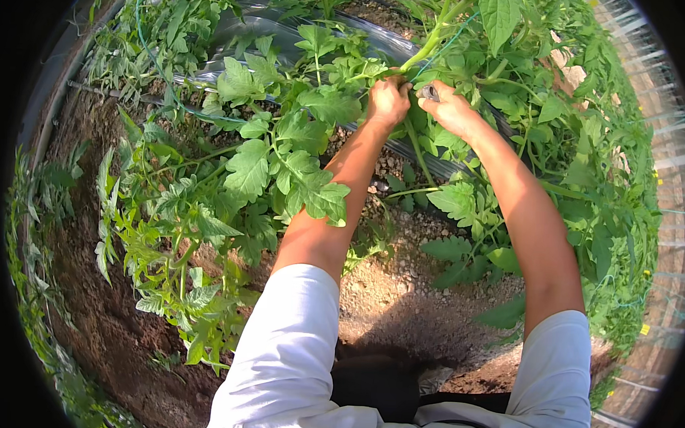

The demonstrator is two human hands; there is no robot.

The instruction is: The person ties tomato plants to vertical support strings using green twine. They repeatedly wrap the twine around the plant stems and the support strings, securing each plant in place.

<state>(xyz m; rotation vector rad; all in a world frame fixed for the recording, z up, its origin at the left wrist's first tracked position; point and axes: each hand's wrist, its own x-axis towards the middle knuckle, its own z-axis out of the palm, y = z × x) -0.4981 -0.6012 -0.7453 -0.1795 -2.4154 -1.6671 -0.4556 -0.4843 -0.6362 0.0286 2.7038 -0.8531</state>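
Observation:
My left hand (pixel 389 100) is closed around the stem of a tomato plant, just below its thick pale green upper part (pixel 431 43). Close on its right, my right hand (pixel 445 104) has its fingers curled around a small dark tool (pixel 430 93), mostly hidden in the palm, so its kind cannot be told. A thin teal twine (pixel 451 39) runs down along the stem to between my hands. Broad tomato leaves (pixel 248 168) hang over my left forearm.
Shiny plastic mulch film (pixel 258 27) covers the bed behind my hands. Another teal twine (pixel 155 66) loops at the upper left beside a thin dark pipe (pixel 117 93). Leafy plants (pixel 582 160) crowd the right. Bare soil (pixel 408 284) lies below, between my arms.

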